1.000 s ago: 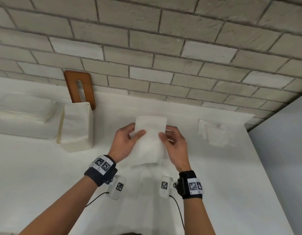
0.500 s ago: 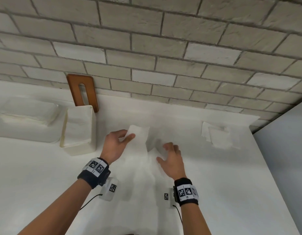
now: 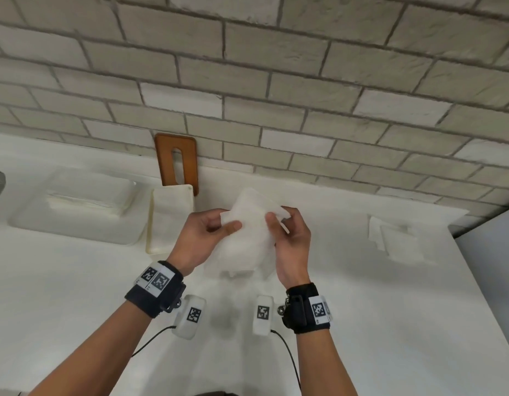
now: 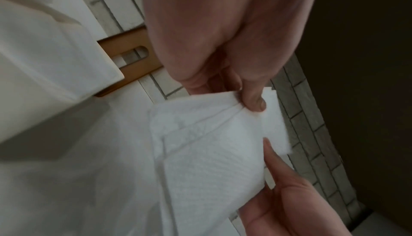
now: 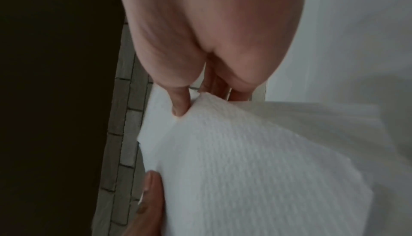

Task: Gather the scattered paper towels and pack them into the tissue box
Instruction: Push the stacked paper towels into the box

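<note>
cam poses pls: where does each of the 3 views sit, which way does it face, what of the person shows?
Head: on the head, looking down and forward at the counter; both forearms, left hand, right hand.
Left wrist: along the left hand toward the brick wall; right fingers too.
Right wrist: along the right hand; a left finger.
Shared: the paper towel, held by both hands.

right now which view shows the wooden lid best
Head view: the wooden lid shows whole, slot included, standing against the brick wall behind the tissue box. Left wrist shows part of it. Right wrist shows none.
</note>
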Motion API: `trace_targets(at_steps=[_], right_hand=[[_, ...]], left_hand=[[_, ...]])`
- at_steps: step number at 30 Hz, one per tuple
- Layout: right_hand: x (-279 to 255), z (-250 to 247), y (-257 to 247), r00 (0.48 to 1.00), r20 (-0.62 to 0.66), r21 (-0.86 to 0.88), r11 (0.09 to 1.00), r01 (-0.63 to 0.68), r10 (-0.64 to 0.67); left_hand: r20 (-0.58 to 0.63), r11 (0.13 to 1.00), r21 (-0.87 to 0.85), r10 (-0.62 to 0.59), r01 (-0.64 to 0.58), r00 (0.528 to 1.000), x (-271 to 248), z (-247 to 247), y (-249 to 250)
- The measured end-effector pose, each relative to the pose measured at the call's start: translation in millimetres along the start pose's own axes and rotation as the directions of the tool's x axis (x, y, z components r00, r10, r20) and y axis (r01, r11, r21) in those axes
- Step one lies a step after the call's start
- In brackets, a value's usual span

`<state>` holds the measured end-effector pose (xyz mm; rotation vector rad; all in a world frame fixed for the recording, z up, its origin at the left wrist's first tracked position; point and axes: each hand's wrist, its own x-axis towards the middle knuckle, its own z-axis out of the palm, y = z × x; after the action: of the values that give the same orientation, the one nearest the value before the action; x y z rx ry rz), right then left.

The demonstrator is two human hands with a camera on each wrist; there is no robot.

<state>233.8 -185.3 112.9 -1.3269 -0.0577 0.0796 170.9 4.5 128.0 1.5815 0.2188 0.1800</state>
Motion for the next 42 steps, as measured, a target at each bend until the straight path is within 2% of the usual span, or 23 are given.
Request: trace_targets(at_steps=[5,9,12,17,21,26,30,35,37,40,42], right_hand=[[-9,48,8,0.999,-0.041,0.114,0.993,-0.021,0.025],[-19,78,3,0.99,-0.13,0.171,0.985,-0.022,0.045],[-29,89,-8,0.999,-0.037,0.091,0.996,0.017,-0.014],[-43,125,-39,0.983,0.151,-0.07,0.991,0.113,-0.101],[-32,170,-17,0.992,0.102,-0.14,0.986,0.088,-0.074],[-26,205,8,1.0,-0.031,-0.151,0.989,-0.002,-0.003],[-20,213,13,0.996,-0.085,-0.197,0.98,0.004,-0.021],[-14,211,16,0.986,-0.126,-0.247,0.966,0.072,-0.106],[-15,207,17,0.995,-0.038,-0.305,0.949,0.072,-0.088],[-21,207,22,0.979,0.182,-0.342,0.939,-0.027,0.094],[-22,208,23,0.973,0.204,-0.358,0.933,-0.028,0.107]], left_hand=[[0.062,0.998,0.062,0.017,-0.02,0.998,-10,-44,6],[-0.02,1.0,0.014,-0.007,0.008,1.0,-11,-88,12],[-0.08,1.0,0.0,-0.023,0.023,0.996,-7,-122,17],[-0.058,0.999,0.041,0.03,-0.028,0.998,3,-162,30],[-0.029,0.999,0.018,0.05,-0.05,0.998,11,-167,34],[-0.093,0.997,0.021,0.071,-0.07,0.993,15,-160,28],[-0.093,0.997,-0.068,0.038,-0.044,0.995,16,-155,27],[-0.145,0.997,0.036,0.065,-0.061,0.987,26,-153,15],[-0.166,0.997,0.028,0.075,-0.072,0.983,29,-153,14],[-0.2,0.998,-0.027,0.043,-0.049,0.979,32,-145,11],[-0.215,0.999,-0.026,0.034,-0.04,0.976,36,-137,10]])
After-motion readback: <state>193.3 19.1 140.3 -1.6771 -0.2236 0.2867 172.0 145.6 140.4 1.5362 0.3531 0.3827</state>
